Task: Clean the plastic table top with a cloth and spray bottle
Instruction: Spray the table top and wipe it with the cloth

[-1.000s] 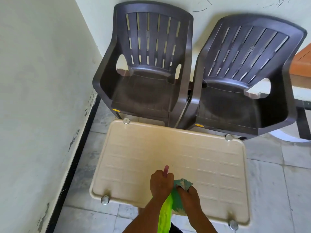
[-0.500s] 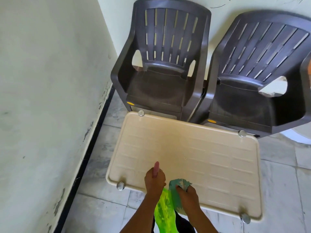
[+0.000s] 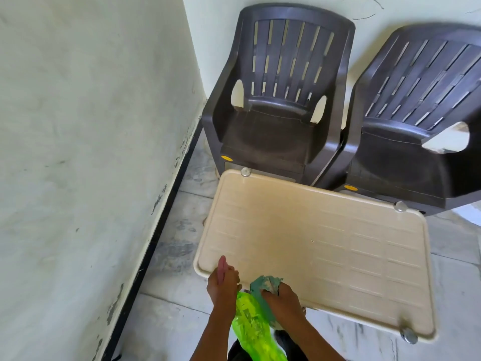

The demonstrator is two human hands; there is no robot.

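The left hand [image 3: 223, 284] curls its fingers around the green spray bottle [image 3: 251, 324] (the pink top points forward) over the near edge of the beige table top [image 3: 325, 230]. Just beside it, the right hand [image 3: 285, 300] grips the crumpled teal cloth [image 3: 264, 282].

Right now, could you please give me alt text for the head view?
A person's left hand grips a green spray bottle and the right hand bunches a teal cloth at the near edge of a beige plastic table; two dark chairs stand behind it.
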